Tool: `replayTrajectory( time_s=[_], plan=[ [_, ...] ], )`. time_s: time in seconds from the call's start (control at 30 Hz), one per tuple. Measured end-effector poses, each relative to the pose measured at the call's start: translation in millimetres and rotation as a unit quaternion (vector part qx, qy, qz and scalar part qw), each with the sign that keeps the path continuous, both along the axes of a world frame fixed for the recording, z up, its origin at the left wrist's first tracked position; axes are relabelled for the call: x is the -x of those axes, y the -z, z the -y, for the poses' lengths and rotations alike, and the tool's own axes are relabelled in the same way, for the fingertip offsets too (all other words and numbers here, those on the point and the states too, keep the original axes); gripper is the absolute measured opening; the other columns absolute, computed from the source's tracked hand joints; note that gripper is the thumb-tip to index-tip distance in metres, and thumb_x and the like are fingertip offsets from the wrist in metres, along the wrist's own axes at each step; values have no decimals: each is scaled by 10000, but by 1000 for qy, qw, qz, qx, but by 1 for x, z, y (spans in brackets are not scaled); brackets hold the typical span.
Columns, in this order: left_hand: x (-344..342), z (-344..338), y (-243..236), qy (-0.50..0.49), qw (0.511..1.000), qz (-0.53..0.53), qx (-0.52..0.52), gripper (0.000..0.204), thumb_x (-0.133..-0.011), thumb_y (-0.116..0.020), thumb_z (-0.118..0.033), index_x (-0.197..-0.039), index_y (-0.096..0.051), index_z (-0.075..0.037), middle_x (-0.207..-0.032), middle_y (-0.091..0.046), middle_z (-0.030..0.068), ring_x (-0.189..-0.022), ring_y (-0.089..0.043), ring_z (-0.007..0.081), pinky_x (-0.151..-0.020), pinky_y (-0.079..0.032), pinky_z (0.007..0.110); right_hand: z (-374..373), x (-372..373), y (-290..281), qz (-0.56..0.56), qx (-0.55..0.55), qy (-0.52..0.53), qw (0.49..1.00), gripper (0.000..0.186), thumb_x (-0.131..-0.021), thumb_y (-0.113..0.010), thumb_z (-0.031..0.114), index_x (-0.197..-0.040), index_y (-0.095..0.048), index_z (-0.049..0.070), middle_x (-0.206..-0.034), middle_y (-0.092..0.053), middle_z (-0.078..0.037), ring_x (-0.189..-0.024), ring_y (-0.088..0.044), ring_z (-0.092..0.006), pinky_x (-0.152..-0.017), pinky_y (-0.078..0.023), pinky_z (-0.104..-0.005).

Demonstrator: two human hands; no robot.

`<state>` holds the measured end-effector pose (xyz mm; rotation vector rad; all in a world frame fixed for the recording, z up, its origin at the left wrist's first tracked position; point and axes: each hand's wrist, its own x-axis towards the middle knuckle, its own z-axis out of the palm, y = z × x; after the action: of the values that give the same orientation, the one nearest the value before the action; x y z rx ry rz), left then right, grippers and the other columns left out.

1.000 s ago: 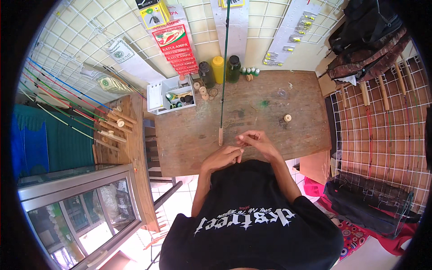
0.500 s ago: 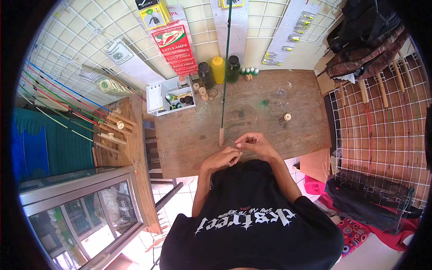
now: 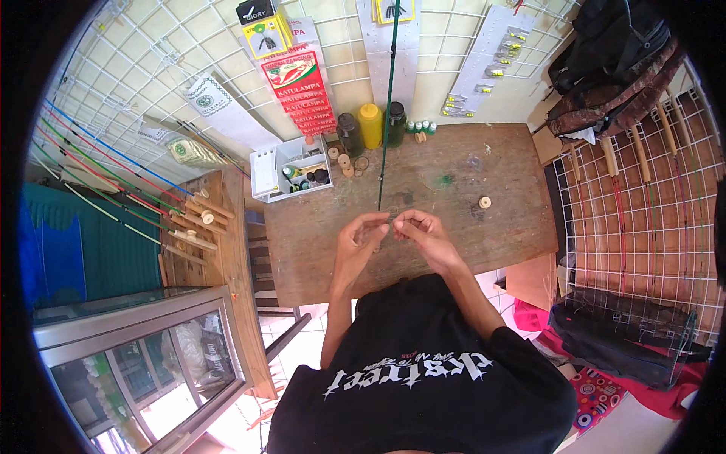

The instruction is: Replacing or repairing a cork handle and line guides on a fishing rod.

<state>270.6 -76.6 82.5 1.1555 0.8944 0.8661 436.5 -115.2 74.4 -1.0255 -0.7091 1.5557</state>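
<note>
"Thumb and forefinger drawn close on each hand?"

"Yes, left hand point(image 3: 358, 246) and right hand point(image 3: 431, 240) alike, their fingertips just beside each other above the table point(image 3: 514, 178); whether they pinch something thin, I cannot tell"

"Where's the rod point(image 3: 383, 155)?"

"Its dark green shaft comes down from the top, over the table, and reaches the left hand's fingertips; I can't make out its butt behind that hand"

"What lies around them?"

"1 spool point(image 3: 485, 202) stands alone to the right, and a few other spools point(image 3: 345, 162) sit just beside the white box point(image 3: 291, 194) at left"

"And at the back?"

"3 big bottles: the yellow bottle point(image 3: 370, 126) between 2 dark bottles point(image 3: 349, 136), with small bottles point(image 3: 421, 127) to their right"
</note>
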Motion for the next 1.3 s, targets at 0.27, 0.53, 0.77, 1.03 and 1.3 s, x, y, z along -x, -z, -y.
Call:
replayTrajectory(
  time_s=[0.27, 0.53, 0.77, 1.03, 1.3],
  plan=[
    [-7, -15, -11, 20, 998, 62, 0, 160, -851, -648, -74, -985, -635, 11, -981, -632, 69, -852, -571, 105, -704, -436, 238, -7, 6, -2, -74, 14, -19, 997, 126, -884, -621, 151, -959, -631, 51, -851, -592, 15, -784, -529, -78, -727, -424, -239],
    [-11, -22, -13, 21, 997, 71, -8, 111, -843, -660, -69, -918, -632, 9, -881, -627, 40, -757, -562, 77, -650, -439, 219, -8, 5, -5, -90, 31, -27, 995, 118, -885, -620, 154, -955, -632, 60, -825, -583, 14, -776, -529, -80, -715, -419, -238],
    [-18, -19, -6, -96, 994, 48, -2, 113, -853, -652, -91, -918, -633, 0, -815, -621, 21, -763, -551, 70, -698, -419, 212, -5, 9, 3, -42, 22, -23, 999, 139, -874, -626, 131, -971, -628, 32, -850, -620, 0, -784, -562, -75, -694, -429, -229],
    [-29, -22, -6, -165, 985, 57, 14, 134, -854, -657, -112, -918, -644, 4, -825, -625, 24, -757, -532, 60, -694, -404, 204, -7, 12, 2, -14, 2, -22, 1000, 123, -875, -612, 98, -975, -620, 27, -843, -619, -6, -767, -565, -77, -693, -433, -233],
    [-33, -25, -8, -169, 985, 27, 21, 161, -841, -676, -109, -909, -645, 33, -793, -635, 40, -714, -542, 64, -636, -410, 202, -7, 11, 4, -19, 0, -13, 1000, 128, -875, -614, 106, -978, -620, 29, -846, -619, -3, -775, -555, -68, -698, -428, -227]
  ],
)
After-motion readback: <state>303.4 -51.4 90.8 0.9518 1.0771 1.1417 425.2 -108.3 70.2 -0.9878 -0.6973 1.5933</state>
